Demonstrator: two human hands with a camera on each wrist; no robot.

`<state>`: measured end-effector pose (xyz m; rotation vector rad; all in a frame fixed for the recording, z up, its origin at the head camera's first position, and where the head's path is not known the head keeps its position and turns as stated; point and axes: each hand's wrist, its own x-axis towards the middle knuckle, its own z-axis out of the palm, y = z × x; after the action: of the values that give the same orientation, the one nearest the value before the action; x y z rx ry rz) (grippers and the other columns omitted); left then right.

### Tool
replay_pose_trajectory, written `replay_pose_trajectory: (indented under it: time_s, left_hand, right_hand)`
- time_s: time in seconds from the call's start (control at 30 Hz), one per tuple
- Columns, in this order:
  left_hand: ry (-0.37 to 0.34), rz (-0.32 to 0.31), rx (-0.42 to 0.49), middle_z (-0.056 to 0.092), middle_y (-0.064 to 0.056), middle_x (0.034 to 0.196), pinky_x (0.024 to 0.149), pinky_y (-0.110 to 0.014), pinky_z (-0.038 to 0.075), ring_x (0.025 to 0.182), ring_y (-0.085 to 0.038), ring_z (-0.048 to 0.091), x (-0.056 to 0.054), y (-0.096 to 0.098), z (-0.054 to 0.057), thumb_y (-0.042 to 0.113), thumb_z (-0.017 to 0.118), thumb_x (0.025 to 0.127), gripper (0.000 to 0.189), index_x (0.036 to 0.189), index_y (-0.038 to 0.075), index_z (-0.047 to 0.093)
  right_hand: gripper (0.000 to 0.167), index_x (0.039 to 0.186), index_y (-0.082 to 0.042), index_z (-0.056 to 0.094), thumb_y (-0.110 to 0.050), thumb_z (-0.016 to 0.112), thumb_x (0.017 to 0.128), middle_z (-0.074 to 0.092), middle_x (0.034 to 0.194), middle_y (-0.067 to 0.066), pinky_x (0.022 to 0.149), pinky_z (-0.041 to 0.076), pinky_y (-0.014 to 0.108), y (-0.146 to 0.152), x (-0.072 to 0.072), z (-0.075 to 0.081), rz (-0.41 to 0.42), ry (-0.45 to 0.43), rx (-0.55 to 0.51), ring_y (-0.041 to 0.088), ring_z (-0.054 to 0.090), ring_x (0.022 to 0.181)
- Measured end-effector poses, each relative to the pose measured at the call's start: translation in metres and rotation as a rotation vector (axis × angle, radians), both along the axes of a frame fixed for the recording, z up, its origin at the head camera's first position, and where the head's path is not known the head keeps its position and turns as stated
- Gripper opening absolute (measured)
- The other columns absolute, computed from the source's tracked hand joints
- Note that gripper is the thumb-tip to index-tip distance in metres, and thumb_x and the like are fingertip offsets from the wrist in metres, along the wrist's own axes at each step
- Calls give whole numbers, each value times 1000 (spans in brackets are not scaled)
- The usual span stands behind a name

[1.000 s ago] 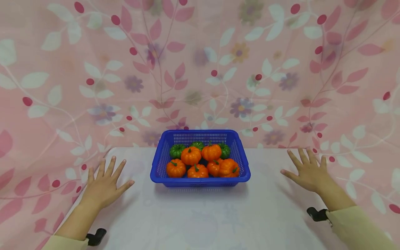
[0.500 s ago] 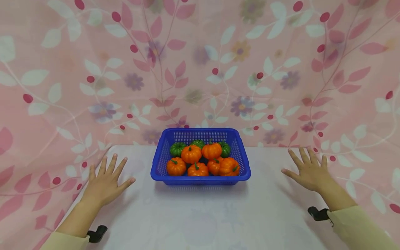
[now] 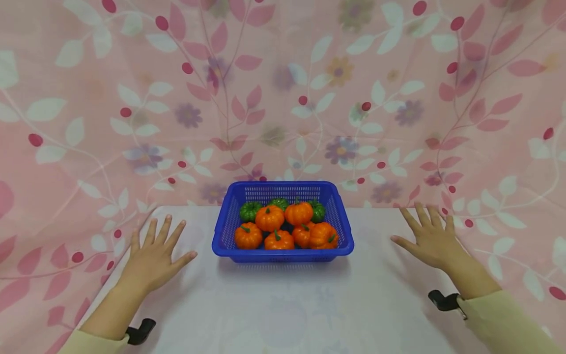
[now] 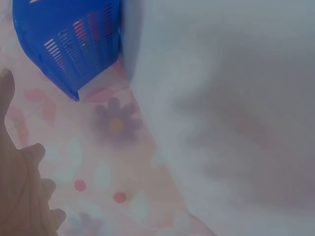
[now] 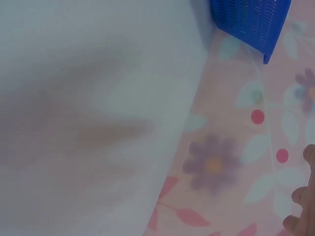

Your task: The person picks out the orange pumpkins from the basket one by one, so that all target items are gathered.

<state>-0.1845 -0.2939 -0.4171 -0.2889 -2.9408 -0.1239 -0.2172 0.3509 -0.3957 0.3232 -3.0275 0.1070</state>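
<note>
A blue plastic basket (image 3: 283,255) with slotted sides stands on the white table, near its back edge. Inside it lie several small orange pumpkins (image 3: 270,218) in front and green pumpkins (image 3: 250,211) along the back. My left hand (image 3: 152,263) hovers to the left of the basket, its fingers spread and straight, holding nothing. On the other side my right hand (image 3: 433,243) is likewise spread, apart from the basket and holding nothing. Each wrist view catches the basket's side wall (image 4: 74,44) and part of that hand, with the hand's shadow on the white cloth.
A white cloth covers the tabletop (image 3: 283,305). Behind and at both sides hangs a pink floral curtain (image 3: 274,98). Black wrist cameras (image 3: 140,332) sit under both forearms, by the light sleeves.
Both hands have drifted slightly inward, toward the basket, with fingers still spread. The basket and its pumpkins have stayed in place.
</note>
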Motion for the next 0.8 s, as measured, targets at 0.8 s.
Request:
replay_pose_trajectory:
  time_s: [0.8]
  left_hand:
    - [-43, -71, 101, 6, -21, 166, 113, -66, -17, 150, -45, -7, 1, 44, 14, 68, 43, 97, 86, 162, 18, 18]
  right_hand:
    - [86, 161, -18, 20, -58, 56, 95, 11, 163, 27, 113, 1, 74, -48, -7, 8, 193, 102, -89, 52, 7, 147]
